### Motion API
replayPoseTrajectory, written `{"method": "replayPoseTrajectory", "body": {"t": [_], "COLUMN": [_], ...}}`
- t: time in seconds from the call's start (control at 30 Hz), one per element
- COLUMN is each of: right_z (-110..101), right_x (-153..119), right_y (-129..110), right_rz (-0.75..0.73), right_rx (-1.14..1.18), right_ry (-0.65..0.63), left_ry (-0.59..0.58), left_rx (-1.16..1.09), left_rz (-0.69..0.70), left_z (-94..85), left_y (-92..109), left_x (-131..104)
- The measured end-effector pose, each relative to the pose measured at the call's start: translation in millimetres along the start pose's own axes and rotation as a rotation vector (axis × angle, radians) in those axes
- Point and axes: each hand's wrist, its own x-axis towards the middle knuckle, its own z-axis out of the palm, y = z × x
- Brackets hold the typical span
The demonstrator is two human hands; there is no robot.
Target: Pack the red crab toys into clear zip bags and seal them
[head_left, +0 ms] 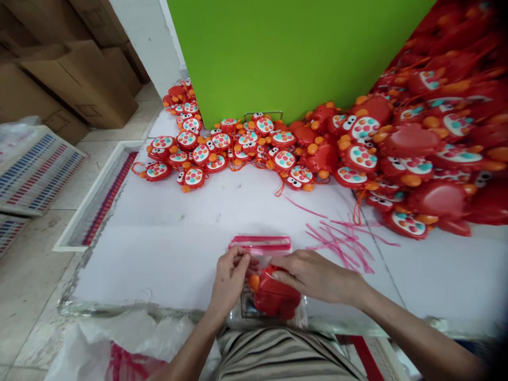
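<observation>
In front of my body, at the table's near edge, a red plastic crab-like toy (277, 296) with an orange knob lies back side up. My right hand (305, 272) grips its upper right side, thumb pressed against it. My left hand (233, 270) is closed in a pinch just left of the toy's top; what its fingers hold is too small to make out. Under the toy spreads a clear plastic bag (300, 313) with some print. A pink-edged strip (260, 244), like a zip bag's top, lies just beyond my hands.
Many similar toys (194, 177) line the table's (159, 227) far side and heap up at right (440, 201). Loose pink strips (341, 243) lie right of my hands. A green panel (293, 58) stands behind. Cartons (79, 79) and plastic crates (35, 169) are at left.
</observation>
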Motion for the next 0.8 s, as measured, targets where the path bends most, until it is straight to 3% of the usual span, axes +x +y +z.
{"method": "replayPoseTrajectory", "body": {"t": [0.17, 0.37, 0.53, 0.67, 0.8], "right_z": [14, 32, 38, 42, 42], "right_x": [6, 4, 10, 21, 29], "right_y": [-13, -11, -7, -13, -21], "right_rz": [0.022, -0.066, -0.012, -0.025, -0.019], "right_rx": [-0.226, -0.053, 0.045, 0.017, -0.076], "right_ry": [0.09, 0.157, 0.359, 0.471, 0.465], "left_ry": [-0.025, -0.027, -0.029, -0.034, -0.035], "left_rx": [-0.034, -0.038, -0.092, -0.031, 0.063], "left_rz": [0.002, -0.01, -0.066, -0.052, -0.026], "left_z": [4.4, 4.6, -0.1, -4.6, -6.1], "left_y": [-3, -1, -4, -8, -5], "left_x": [-4, -9, -9, -8, -9]}}
